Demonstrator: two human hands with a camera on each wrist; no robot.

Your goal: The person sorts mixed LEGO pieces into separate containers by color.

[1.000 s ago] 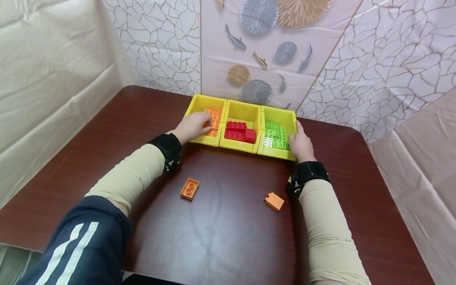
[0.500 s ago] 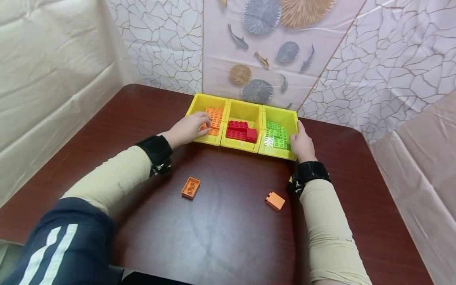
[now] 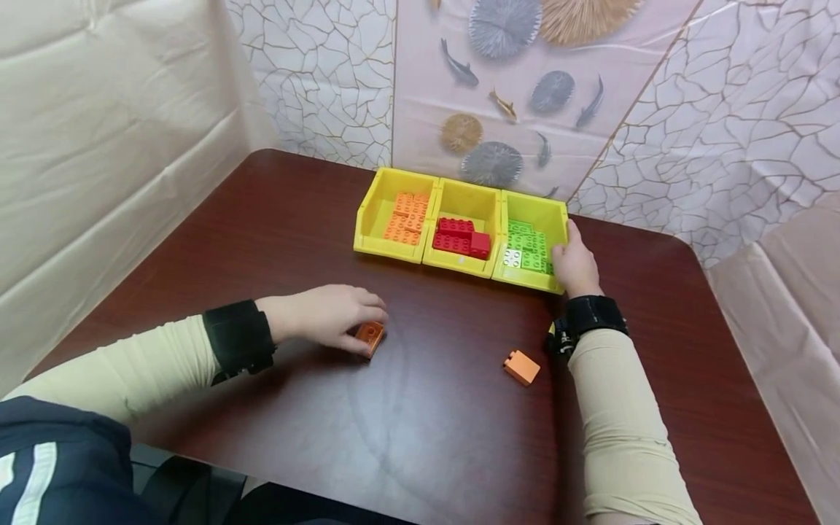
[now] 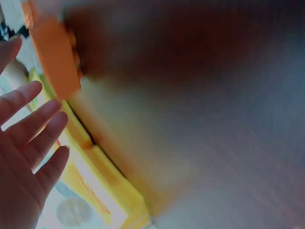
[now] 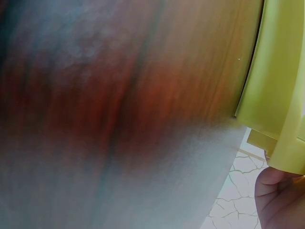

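Observation:
In the head view my left hand (image 3: 331, 315) hovers around an orange toy brick (image 3: 371, 335) that lies with its hollow underside up on the left of the table. The left wrist view has that brick (image 4: 56, 59) just beyond the spread, nearly straight fingers, palm empty. My right hand (image 3: 577, 266) grips the right wall of the yellow bin (image 3: 547, 205) with green bricks (image 3: 530, 248) inside. Seen from the right wrist, the thumb sits at the bin's corner; the other fingers are mostly hidden. A second orange brick (image 3: 522, 367) lies on its side nearer the right forearm.
Two more yellow bins join it in a row at the back of the dark red table (image 3: 420, 408). The left one holds orange bricks (image 3: 407, 219), the middle one red bricks (image 3: 459, 238). One white brick (image 3: 512, 258) is among the green ones. Patterned cloth hangs behind.
My left hand has come out of the left bin and moved toward me to the loose orange brick. My right hand stays on the right bin. The head view has shifted slightly left.

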